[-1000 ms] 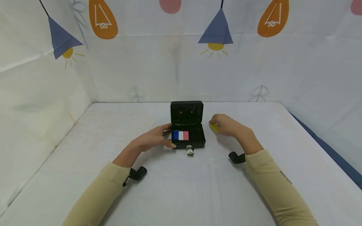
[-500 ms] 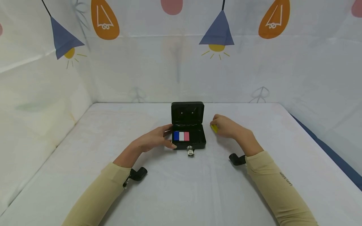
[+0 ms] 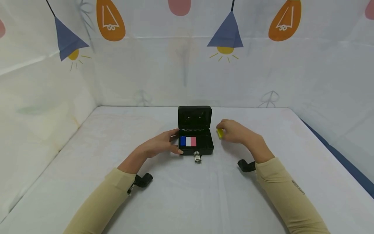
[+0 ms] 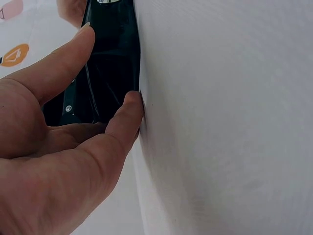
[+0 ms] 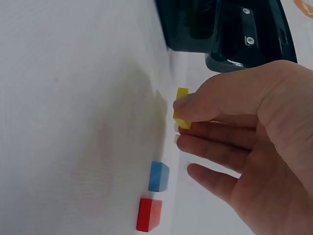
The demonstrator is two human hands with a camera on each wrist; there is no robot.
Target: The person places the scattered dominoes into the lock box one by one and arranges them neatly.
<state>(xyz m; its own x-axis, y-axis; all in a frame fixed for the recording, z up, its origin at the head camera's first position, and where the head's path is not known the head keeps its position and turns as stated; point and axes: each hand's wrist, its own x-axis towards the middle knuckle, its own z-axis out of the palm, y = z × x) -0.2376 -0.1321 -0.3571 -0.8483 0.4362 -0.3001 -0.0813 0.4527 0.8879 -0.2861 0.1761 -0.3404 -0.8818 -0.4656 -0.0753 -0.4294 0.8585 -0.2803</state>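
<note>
A black cash box (image 3: 204,143) stands with its lid (image 3: 194,117) raised. Inside, toward its left, a blue block (image 3: 182,141), a white block (image 3: 188,141) and a pink block (image 3: 193,141) lie side by side. My left hand (image 3: 159,144) holds the box by its left side, thumb at the front corner and fingers farther back. Just right of the box, my right hand (image 3: 235,131) pinches a small yellow block (image 5: 183,93) between thumb and fingers, beside the tabletop. The fingers partly cover that block.
In the right wrist view a light blue block (image 5: 158,176) and a red block (image 5: 149,215) sit on the white tabletop near the right hand. A metal lock with a key (image 3: 197,157) sticks out at the box's front. A white printed curtain (image 3: 163,71) hangs behind.
The yellow block has turned in my right fingers and more of it shows. My left hand stays at the box. The whole head view has shifted slightly.
</note>
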